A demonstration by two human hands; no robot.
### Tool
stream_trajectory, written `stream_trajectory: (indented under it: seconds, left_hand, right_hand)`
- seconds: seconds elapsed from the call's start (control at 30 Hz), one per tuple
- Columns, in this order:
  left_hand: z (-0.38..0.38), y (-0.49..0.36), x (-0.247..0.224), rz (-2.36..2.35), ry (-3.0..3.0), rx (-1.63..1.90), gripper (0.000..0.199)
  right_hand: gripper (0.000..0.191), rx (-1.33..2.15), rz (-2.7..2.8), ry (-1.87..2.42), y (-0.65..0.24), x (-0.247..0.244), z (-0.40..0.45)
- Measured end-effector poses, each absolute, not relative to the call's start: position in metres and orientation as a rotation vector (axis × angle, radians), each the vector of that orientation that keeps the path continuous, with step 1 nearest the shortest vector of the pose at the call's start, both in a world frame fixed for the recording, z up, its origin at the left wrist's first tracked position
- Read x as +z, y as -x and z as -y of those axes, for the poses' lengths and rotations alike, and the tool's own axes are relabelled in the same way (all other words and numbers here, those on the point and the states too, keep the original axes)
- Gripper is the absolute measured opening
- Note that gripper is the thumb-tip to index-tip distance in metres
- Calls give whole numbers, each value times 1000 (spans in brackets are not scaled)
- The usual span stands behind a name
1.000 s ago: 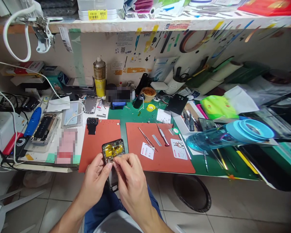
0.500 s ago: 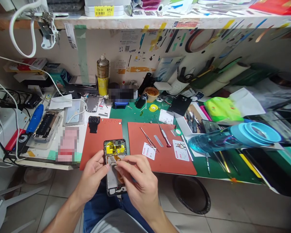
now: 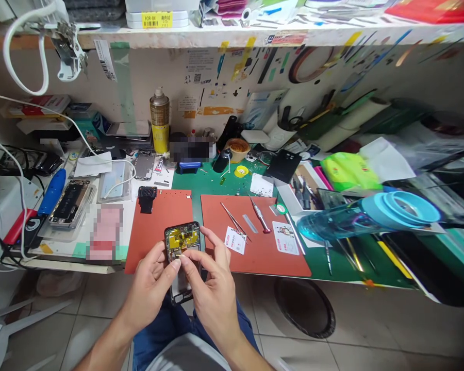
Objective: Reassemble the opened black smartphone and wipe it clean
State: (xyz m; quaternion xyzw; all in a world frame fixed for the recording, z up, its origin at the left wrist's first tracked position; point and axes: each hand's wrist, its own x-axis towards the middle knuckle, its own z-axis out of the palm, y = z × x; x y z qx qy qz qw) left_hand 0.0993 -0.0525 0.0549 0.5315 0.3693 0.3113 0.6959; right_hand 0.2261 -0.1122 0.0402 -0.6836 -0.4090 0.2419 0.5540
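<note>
You have the opened phone (image 3: 181,281) held up over your lap at the table's (image 3: 216,183) near edge, its inner side facing you and yellow film (image 3: 183,238) covering much of its upper part. Your left hand (image 3: 149,281) is closed on the phone's left edge, thumb laid over the inner face. Your right hand (image 3: 215,281) is partly closed, thumb and index fingertips drawn together over the phone's middle, close to your left thumb; whether they pinch anything is too small to tell. Its other fingers reach along the phone's right edge.

Beyond, a black part (image 3: 147,199) lies on the left orange mat (image 3: 143,242). On the right orange mat (image 3: 263,257) you have tweezers (image 3: 232,216) partly over one printed card (image 3: 235,240), a screwdriver (image 3: 260,214) and a second card (image 3: 286,238). Farther right, a blue bottle (image 3: 367,216) lies on its side; at the back stands a spray can (image 3: 160,123).
</note>
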Motion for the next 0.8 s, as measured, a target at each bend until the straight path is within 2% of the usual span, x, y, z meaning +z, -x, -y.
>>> stream_trajectory:
  seconds: [0.3,0.53,0.8]
  left_hand:
    - [55,-98,44,-948,-1365,690,22]
    - [55,-99,42,-980,-1423,678,23]
    - [56,-102,44,-998,-1452,665,27]
  right_hand:
    - [20,537,962,1632,-226,42,108]
    - [18,487,1000,1656,-226,38,109]
    - [18,165,1150,1709,-222,40,109]
